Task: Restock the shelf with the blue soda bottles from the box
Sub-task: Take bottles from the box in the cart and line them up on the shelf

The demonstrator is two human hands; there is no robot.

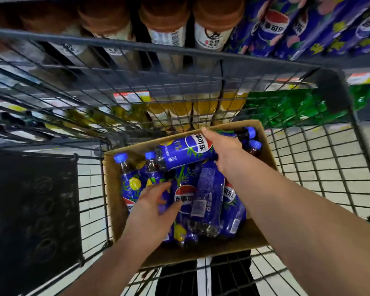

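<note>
Our right hand (224, 152) is curled round a bottle (186, 151) whose length runs leftward from the grip, above the box (113, 189). Our left hand (156, 208) rests loose-fingered on the packed bottles (203, 195) below it.

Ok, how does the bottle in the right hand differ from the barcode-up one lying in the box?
The lifted bottle is gripped by the right hand and lies crosswise above the rest. The barcode-up bottle lies lengthways in the box, and no hand grips it. The lifted bottle shows its logo, while the barcode-up bottle shows its printed back. Both have blue wraps and dark soda.
</note>
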